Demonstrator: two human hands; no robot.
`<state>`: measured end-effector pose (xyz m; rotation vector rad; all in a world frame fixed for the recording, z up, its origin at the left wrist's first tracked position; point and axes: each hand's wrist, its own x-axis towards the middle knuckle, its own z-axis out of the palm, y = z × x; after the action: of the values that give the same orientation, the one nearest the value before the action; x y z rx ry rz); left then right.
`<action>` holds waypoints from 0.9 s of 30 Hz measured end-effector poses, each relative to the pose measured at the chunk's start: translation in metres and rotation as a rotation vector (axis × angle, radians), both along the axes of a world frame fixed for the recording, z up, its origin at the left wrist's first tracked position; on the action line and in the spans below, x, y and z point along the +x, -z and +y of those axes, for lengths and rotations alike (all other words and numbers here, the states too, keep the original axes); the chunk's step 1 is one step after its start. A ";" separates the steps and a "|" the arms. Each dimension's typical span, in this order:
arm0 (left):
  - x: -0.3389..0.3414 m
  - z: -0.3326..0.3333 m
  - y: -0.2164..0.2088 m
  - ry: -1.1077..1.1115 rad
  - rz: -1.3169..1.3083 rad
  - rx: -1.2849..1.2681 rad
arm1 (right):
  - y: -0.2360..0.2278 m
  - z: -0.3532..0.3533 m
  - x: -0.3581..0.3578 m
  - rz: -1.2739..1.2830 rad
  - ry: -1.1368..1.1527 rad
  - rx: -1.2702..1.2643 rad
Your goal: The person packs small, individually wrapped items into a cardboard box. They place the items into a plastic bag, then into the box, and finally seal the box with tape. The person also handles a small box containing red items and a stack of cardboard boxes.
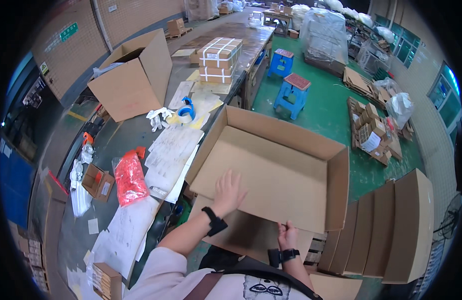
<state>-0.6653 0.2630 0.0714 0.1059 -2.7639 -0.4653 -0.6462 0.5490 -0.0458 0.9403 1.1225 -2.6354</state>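
Observation:
A large, shallow cardboard box [286, 131] stands in front of me, its back and side walls upright. A flat cardboard panel [273, 175] spans its inside; whether it is a loose sheet or part of the box I cannot tell. My left hand [229, 192] lies on the panel's near left part, palm down, fingers stretched out. At the panel's near edge, right of the middle, my right hand [288, 234] pinches the cardboard between thumb and fingers. Below that edge a lower cardboard flap [241, 232] slopes toward me. Both wrists wear black bands.
Left of the box runs a workbench [103, 220] with papers, a tape roll [186, 114], a red plastic-wrapped bundle [130, 179] and a big open carton [122, 92]. Strapped cartons [218, 60] stand farther back. Folded cardboard [381, 227] leans at right. Blue stools [292, 95] stand beyond.

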 end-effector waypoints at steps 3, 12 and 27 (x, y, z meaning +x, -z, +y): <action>-0.039 0.003 0.017 -0.099 -0.180 0.001 | -0.008 -0.017 -0.022 -0.045 0.055 0.015; -0.100 -0.039 0.098 -0.367 -0.891 -0.067 | -0.061 0.045 -0.093 0.319 -0.599 1.608; -0.125 -0.056 0.148 -0.001 -0.884 -0.169 | 0.042 0.094 -0.155 0.196 -0.891 1.453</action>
<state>-0.7905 0.2072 -0.0771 0.3432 -3.6480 -0.1971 -0.8010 0.6430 -0.0882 0.0660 2.6669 -0.9597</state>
